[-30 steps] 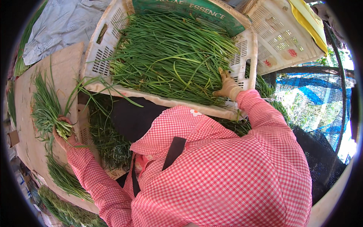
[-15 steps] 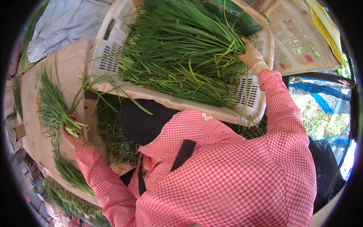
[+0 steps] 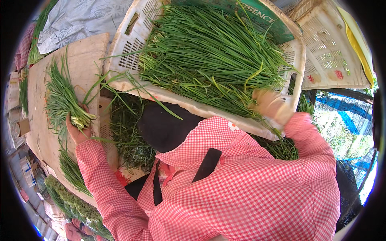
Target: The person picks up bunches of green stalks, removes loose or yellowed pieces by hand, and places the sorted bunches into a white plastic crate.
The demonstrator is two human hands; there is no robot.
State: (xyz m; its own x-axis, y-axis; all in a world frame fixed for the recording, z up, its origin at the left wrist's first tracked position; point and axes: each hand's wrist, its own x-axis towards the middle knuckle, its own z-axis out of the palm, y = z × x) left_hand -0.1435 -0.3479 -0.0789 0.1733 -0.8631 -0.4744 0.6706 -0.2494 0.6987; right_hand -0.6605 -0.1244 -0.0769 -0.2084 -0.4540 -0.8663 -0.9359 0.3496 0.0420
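Note:
My left hand (image 3: 77, 126) is closed round the pale cut ends of a bunch of green chives (image 3: 64, 96), which lies fanned over a wooden board (image 3: 36, 124). Loose blades trail from the board's edge toward the crate. My right hand (image 3: 271, 105), smeared by motion, is over the near right part of a white plastic crate (image 3: 130, 89). It is at the edge of a thick heap of chives (image 3: 213, 48) in the crate, some blades yellowed. Its fingers are too blurred to show a grip.
Another white crate (image 3: 321, 48) with a yellow edge stands at the right. More chives (image 3: 72, 172) lie along the board's near edge. Between board and crate, loose greens (image 3: 126, 136) sit lower down. A pale patterned cloth (image 3: 80, 20) covers the far left.
My right hand has let go of the chives it gripped at the crate's right side and moved nearer to me. Those chives now lie on the heap. My left hand keeps its bunch.

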